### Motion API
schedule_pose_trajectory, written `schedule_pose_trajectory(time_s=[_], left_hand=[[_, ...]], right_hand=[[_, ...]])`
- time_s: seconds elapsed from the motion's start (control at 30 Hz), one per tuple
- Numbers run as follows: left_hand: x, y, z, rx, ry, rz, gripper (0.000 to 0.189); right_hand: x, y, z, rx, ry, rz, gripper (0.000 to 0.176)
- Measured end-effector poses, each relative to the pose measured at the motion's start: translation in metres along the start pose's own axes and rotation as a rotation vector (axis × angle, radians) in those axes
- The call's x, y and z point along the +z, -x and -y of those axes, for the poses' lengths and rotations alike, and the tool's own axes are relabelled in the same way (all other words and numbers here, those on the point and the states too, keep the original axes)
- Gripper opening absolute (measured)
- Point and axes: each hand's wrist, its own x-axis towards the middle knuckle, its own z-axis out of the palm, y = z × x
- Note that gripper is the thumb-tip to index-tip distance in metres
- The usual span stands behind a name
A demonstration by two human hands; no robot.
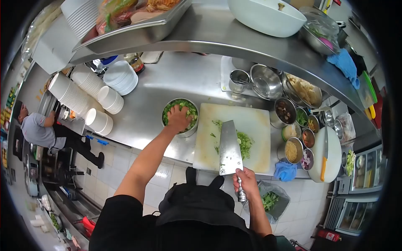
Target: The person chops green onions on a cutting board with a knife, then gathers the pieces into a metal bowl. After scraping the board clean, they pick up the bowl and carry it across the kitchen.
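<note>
My left hand lies with its fingers spread on the chopped greens in a round metal bowl. My right hand is wrapped round the metal handle of a broad cleaver. The blade is over the white cutting board, which stands just right of the bowl. Chopped green onion lies beside and partly behind the blade, with small bits scattered to its left.
Metal bowls of ingredients and a blue cloth are right of the board. A knife rests on a round white board. Stacked containers stand left. A steel shelf crosses above. Another person stands far left.
</note>
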Motion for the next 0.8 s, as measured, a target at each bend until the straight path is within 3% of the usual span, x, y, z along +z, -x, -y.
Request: schedule_pose_trajectory(time_s=[0.1, 0.17, 0.37, 0.43, 0.5, 0.57, 0.63, 0.7, 0.8], left_hand=[[-0.025, 0.001, 0.003, 0.018, 0.014, 0.003, 0.053], [-0.037, -0.004, 0.006, 0.033, 0.069, 0.041, 0.054], [-0.067, -0.018, -0.012, 0.102, 0.184, -0.148, 0.029], [-0.059, -0.018, -0.033, 0.198, 0.271, -0.198, 0.023], [-0.052, -0.009, -0.062, 0.303, 0.491, -0.158, 0.022], [-0.018, -0.008, -0.087, 0.317, 0.581, -0.097, 0.024], [0.034, -0.01, -0.088, 0.298, 0.676, -0.046, 0.026], [0.088, -0.02, -0.086, 0.509, 0.47, -0.319, 0.033], [0.121, -0.006, -0.111, 0.413, 0.663, -0.264, 0.039]], right_hand=[[-0.018, -0.001, -0.009, -0.061, 0.038, -0.059, 0.024], [-0.033, -0.002, -0.016, -0.123, 0.244, -0.132, 0.026], [-0.048, 0.003, -0.001, -0.133, 0.45, -0.31, 0.032], [-0.054, 0.007, 0.007, -0.357, 0.768, -0.408, 0.028], [-0.059, 0.01, 0.021, -0.424, 0.883, -0.488, 0.023], [-0.072, 0.0, 0.02, -0.608, 1.182, -0.625, 0.02], [-0.088, -0.014, 0.013, -0.604, 1.241, -0.647, 0.017], [-0.098, -0.026, 0.012, -0.554, 1.41, -0.703, 0.017], [-0.096, -0.037, 0.013, -0.446, 1.464, -0.7, 0.018]])
